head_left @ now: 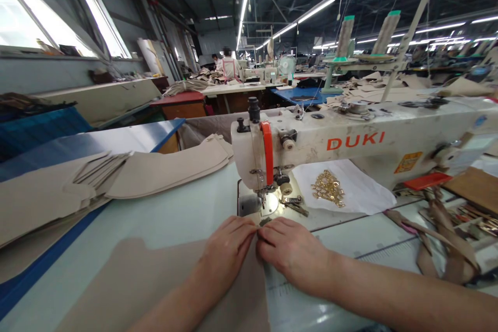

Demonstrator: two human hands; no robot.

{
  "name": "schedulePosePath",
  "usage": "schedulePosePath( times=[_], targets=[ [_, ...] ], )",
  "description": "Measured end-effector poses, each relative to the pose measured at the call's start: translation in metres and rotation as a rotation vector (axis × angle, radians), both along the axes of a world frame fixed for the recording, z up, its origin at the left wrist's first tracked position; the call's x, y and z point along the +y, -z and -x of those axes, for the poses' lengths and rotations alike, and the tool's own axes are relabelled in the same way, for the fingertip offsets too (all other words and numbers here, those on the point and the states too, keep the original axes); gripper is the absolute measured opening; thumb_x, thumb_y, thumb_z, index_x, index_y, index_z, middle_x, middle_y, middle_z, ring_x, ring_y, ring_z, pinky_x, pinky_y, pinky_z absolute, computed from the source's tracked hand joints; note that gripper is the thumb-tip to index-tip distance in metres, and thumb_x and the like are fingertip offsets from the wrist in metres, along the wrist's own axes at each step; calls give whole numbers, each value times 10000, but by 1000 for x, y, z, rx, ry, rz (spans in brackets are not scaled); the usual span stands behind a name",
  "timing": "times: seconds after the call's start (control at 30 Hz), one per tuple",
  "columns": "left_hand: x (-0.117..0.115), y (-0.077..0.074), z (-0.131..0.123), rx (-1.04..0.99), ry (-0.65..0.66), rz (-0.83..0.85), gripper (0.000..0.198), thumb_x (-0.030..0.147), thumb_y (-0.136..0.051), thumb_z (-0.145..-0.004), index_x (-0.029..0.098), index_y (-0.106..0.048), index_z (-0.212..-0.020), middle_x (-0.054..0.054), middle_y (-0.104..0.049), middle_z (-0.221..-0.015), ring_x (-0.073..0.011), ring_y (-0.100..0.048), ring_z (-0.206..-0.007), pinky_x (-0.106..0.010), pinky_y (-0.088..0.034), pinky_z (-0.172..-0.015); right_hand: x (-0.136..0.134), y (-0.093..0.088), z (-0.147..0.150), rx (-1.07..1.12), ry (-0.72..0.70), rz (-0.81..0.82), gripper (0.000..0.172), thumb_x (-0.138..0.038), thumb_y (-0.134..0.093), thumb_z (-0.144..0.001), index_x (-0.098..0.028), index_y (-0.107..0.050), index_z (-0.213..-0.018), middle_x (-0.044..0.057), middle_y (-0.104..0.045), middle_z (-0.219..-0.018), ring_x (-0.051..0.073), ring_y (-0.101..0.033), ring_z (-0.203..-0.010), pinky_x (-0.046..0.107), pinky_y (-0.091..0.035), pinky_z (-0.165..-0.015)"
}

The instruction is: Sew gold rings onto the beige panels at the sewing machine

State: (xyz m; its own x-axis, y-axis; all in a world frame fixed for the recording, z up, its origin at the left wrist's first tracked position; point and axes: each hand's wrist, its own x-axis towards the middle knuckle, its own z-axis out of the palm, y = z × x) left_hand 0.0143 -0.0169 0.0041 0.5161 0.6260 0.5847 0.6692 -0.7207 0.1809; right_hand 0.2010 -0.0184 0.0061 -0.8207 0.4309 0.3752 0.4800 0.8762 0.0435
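A large beige fabric or leather panel [155,280] lies flat across the pale table, its narrow top corner in front of the sewing machine [268,150]. My left hand [225,249] pinches that corner, fingers bent and pressed together. Tip to tip with it, my right hand [293,251] is closed at the panel's right edge. What lies under the fingertips is mostly hidden. A small dark piece [265,221] shows just beyond the right fingers. The needle and presser foot [268,198] stand just past both hands.
Stacked beige panels [171,166] lie on the left. Gold-coloured metal rings [328,188] rest on a white sheet [365,187] under the machine arm. A tray of tools [478,223] and brown strips [447,233] are at right. Thread cones [344,39] stand behind.
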Motion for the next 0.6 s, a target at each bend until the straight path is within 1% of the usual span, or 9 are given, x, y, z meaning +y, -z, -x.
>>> schedulePosePath(
  times=[0.17,0.37,0.47,0.6],
  targets=[
    [16,2,-5,-1,-17,-27,243,186,-420,-904,181,-653,-839,-42,-699,-813,-153,-638,-771,-282,-565,-722,15,-2,-5,-29,22,13,81,-203,-559,-885,-143,-598,-845,57,-627,-917,186,-538,-899,329,-422,-827],
    [39,1,-10,23,-15,-34,243,174,-415,-900,174,-651,-839,-46,-711,-815,-165,-646,-783,-300,-564,-744,33,-4,-9,-38,67,38,74,-215,-570,-881,-145,-588,-864,43,-632,-931,188,-546,-893,324,-424,-804],
    [44,0,-12,27,-21,-35,253,179,-410,-905,177,-651,-829,-44,-712,-823,-166,-649,-793,-303,-560,-759,38,-1,-10,-28,80,48,69,-207,-554,-891,-150,-584,-866,40,-636,-947,188,-547,-899,324,-418,-778],
    [48,-1,-12,31,-26,-55,289,190,-381,-920,178,-651,-818,-41,-707,-809,-158,-653,-775,-277,-561,-735,42,1,-11,-10,80,48,60,-206,-550,-894,-152,-575,-897,45,-634,-1017,185,-547,-932,322,-407,-762]
  ],
)
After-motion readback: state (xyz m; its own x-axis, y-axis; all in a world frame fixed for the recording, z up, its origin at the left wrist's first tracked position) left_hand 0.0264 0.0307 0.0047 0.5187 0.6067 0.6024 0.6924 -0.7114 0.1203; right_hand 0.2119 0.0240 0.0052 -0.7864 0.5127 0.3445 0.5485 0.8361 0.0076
